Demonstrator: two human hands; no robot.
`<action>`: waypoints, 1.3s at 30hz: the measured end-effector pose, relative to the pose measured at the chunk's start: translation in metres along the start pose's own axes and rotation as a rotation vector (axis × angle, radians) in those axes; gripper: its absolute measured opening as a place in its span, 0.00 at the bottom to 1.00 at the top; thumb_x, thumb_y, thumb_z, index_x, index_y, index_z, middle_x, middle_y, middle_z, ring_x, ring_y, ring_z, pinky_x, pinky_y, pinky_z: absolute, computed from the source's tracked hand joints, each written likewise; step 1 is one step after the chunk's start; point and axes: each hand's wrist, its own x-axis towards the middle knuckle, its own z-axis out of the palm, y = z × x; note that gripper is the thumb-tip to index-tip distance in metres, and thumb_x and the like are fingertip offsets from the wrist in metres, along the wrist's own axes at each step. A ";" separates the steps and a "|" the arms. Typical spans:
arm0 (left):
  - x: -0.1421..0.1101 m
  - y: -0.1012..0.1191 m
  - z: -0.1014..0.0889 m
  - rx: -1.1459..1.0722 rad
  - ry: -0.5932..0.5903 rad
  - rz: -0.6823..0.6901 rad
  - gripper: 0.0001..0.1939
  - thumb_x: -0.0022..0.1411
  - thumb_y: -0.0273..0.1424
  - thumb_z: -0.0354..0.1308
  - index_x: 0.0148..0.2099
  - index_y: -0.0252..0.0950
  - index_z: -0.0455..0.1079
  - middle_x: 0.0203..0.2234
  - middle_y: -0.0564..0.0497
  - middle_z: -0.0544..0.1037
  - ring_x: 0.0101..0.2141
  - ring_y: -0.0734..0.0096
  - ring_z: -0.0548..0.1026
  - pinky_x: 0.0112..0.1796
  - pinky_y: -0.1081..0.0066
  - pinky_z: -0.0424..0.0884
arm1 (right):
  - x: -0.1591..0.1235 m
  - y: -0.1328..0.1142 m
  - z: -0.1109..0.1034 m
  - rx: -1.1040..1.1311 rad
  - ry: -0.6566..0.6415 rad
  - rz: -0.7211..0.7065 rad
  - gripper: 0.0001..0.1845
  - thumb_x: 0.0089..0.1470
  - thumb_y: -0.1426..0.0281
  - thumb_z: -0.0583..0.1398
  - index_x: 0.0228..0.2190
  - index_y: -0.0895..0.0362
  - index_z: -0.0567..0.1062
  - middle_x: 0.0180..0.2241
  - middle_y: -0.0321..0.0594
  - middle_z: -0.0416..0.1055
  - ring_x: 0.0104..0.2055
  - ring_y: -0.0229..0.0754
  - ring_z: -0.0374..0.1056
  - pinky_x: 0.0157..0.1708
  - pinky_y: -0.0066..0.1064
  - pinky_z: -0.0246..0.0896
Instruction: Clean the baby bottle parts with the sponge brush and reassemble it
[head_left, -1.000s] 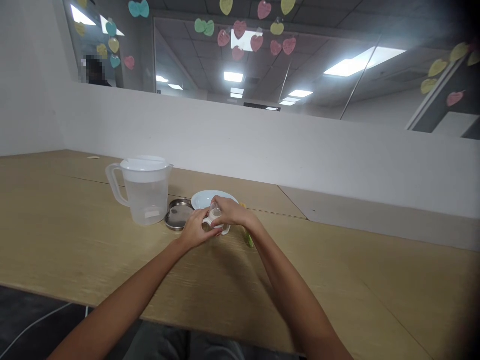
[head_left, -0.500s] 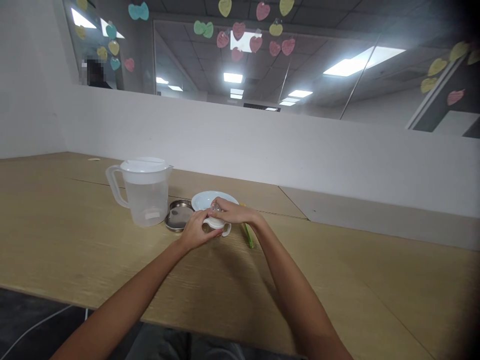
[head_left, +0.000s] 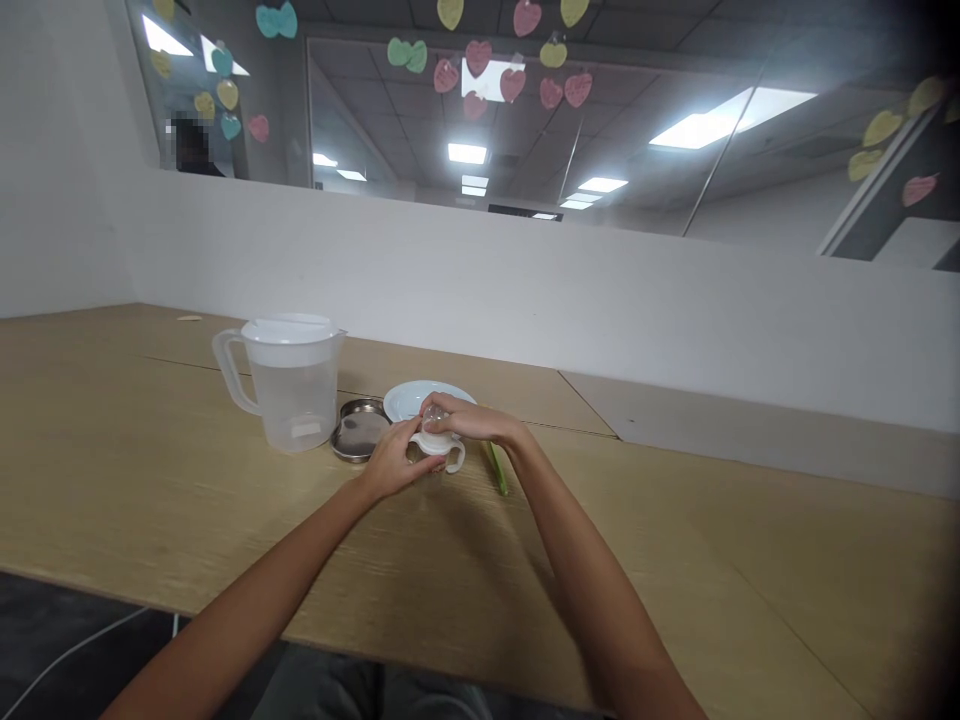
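Above the table, in front of a pale plate (head_left: 401, 401), both hands are closed on a small baby bottle (head_left: 436, 443) with a white handled collar and a clear domed top. My left hand (head_left: 391, 462) wraps the collar from the left, thumb on the near side. My right hand (head_left: 466, 418) grips the clear top from above, fingers curled over it. One white handle loop sticks out to the right. The bottle's lower part is mostly hidden. Just right of the bottle lies a thin green stick (head_left: 497, 470), its far end behind my right wrist.
A clear plastic pitcher (head_left: 296, 385) with a white lid stands to the left. Between it and my left hand is a round metal tray (head_left: 360, 432). Behind the wooden table (head_left: 675, 560) runs a white wall (head_left: 465, 280) with windows above. A person is visible through the glass at upper left.
The bottle tilts slightly differently and more of its clear domed top shows between the right fingers. Both hands keep their hold, with little other movement.
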 end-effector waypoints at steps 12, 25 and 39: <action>0.002 0.006 -0.003 -0.110 -0.035 -0.057 0.34 0.51 0.46 0.58 0.58 0.37 0.57 0.48 0.44 0.71 0.48 0.58 0.68 0.47 0.61 0.64 | 0.004 0.003 -0.001 0.095 0.021 -0.022 0.16 0.42 0.74 0.56 0.37 0.58 0.71 0.39 0.38 0.68 0.40 0.39 0.63 0.38 0.27 0.57; 0.003 0.007 -0.004 -0.138 -0.048 -0.074 0.34 0.51 0.45 0.59 0.57 0.37 0.57 0.45 0.46 0.73 0.44 0.61 0.71 0.44 0.63 0.66 | 0.004 0.004 0.001 0.233 0.007 -0.023 0.19 0.41 0.77 0.55 0.38 0.56 0.70 0.41 0.38 0.67 0.43 0.39 0.63 0.42 0.29 0.57; 0.002 0.004 0.000 -0.037 -0.009 -0.061 0.37 0.49 0.47 0.59 0.59 0.36 0.56 0.49 0.44 0.70 0.49 0.56 0.68 0.50 0.58 0.63 | -0.023 -0.028 -0.019 0.138 0.401 -0.206 0.19 0.47 0.66 0.61 0.41 0.57 0.66 0.44 0.43 0.66 0.44 0.37 0.65 0.44 0.33 0.62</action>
